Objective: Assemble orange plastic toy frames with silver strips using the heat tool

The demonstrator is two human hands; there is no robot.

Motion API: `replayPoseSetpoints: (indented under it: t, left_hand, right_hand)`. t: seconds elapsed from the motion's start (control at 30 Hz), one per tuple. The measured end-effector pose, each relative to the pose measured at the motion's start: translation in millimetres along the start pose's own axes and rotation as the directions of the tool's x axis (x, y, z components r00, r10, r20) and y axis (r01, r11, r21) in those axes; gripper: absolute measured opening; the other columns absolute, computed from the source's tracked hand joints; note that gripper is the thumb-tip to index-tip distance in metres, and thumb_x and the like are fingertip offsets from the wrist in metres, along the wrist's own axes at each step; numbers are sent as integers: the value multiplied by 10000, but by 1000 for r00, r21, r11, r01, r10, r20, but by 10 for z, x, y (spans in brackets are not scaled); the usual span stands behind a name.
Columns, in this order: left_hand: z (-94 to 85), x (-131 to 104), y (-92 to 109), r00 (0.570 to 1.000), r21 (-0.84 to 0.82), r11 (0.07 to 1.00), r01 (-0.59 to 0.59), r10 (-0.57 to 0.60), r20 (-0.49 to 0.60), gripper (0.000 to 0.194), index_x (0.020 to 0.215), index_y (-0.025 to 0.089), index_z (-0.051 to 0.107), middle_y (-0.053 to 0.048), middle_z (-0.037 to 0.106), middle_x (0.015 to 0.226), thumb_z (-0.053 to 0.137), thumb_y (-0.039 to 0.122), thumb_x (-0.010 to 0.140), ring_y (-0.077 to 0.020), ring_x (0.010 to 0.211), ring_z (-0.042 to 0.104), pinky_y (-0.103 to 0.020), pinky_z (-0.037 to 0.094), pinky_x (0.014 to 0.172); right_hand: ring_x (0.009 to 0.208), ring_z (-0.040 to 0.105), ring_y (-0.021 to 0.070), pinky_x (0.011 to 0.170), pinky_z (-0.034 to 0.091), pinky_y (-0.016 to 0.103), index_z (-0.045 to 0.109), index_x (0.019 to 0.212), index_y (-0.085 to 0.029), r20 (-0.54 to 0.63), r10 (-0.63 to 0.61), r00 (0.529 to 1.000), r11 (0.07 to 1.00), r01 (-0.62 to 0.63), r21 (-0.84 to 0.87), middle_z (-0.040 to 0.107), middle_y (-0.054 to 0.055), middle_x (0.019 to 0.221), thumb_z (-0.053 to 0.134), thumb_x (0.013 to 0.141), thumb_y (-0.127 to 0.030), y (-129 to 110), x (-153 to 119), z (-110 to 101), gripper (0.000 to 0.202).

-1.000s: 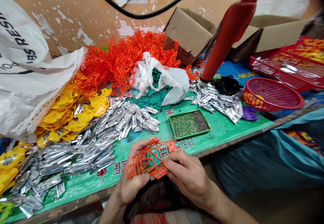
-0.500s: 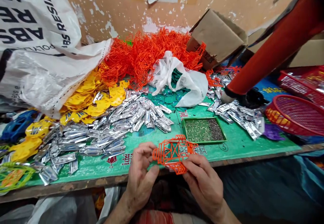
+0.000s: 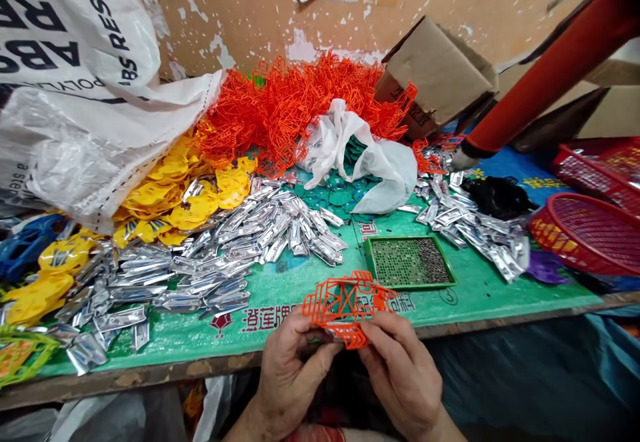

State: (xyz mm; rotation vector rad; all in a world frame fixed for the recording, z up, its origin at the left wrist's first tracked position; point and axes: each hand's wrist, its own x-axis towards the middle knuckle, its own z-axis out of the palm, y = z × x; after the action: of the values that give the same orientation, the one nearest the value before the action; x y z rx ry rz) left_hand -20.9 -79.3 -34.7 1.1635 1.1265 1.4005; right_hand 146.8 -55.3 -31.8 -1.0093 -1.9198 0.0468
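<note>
One orange frame: I hold it pinched between left hand and right hand, long axis spanning them, near side of the green tray.

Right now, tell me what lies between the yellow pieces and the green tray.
The head view shows silver pieces, then green sheet up to the tray.

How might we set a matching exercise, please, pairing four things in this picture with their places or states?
1. Openwork orange plastic frame
2. Shallow green rectangular tray
3. Crumpled white plastic bag
4. Round red mesh basket

A. Has small dark pieces crowded at its right end
B. Beside flat purple pieces
C. Between the left hand and right hand
D. In front of the heaped orange plastic pieces

Pairs: 1-C; 2-A; 3-D; 4-B
</note>
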Motion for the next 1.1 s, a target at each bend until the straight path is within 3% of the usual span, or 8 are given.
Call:
replayPoseSetpoints:
  t: [0.17,0.3,0.4,0.5,0.6,0.73,0.93,1.1]
  left_hand:
    - [4,-5,-63,998,29,998,-59,60,-32,286,1013,306,671,33,732,958,690,86,832,-139,826,729,-238,599,754]
    - [-22,2,-93,974,253,947,-199,219,-55,239,983,282,630,43,719,901,659,87,848,-122,808,706,-215,576,733]
    - [-46,18,-70,915,463,816,-347,404,-26,207,978,241,606,27,700,866,630,81,848,-118,774,681,-203,564,710]
    - [-67,33,-9,828,650,619,-441,560,29,205,970,212,612,8,646,871,612,56,837,-127,777,653,-225,564,733]
    - [-91,42,70,772,755,453,-475,626,110,222,953,209,621,-13,597,937,589,23,836,-146,847,630,-270,556,797]
    - [-122,47,157,739,793,338,-507,644,198,230,941,204,636,-41,525,1035,599,11,822,-167,934,577,-304,516,868]
    - [-135,55,198,750,728,399,-557,619,235,267,970,187,597,-83,538,1146,587,-22,803,-212,1101,553,-354,474,976]
    - [-162,70,215,809,626,537,-565,511,291,278,1026,209,536,-77,684,1030,544,9,833,-201,978,663,-326,554,837]
  right_hand:
    - [754,682,143,670,585,212,645,1003,-148,11,10,1000,999,-10,-43,674,88,850,536,942,-153,-44,39,31,125]
    - [770,679,147,681,580,205,647,979,-137,22,-4,1000,998,6,-61,674,99,853,532,946,-159,-60,71,57,122]
    - [778,674,149,690,578,207,646,987,-133,31,-9,999,999,11,-49,669,99,855,532,943,-149,-64,78,67,123]
    - [784,669,154,689,574,213,643,989,-128,37,-12,999,999,14,-44,665,104,859,529,939,-132,-64,78,64,125]
    - [776,666,155,688,572,220,640,994,-122,60,-21,998,1000,21,-15,667,111,864,528,929,-105,-64,92,47,131]
    - [734,663,152,662,563,223,640,997,-128,79,-47,996,999,47,9,679,106,839,525,915,-76,-73,138,8,150]
    - [666,644,135,604,534,219,646,980,-172,129,-42,991,997,35,62,674,63,783,504,914,-75,-78,171,-51,184]
    - [639,632,137,597,523,223,643,890,-163,152,-59,987,995,46,85,656,61,733,528,898,-68,-78,197,-79,148]
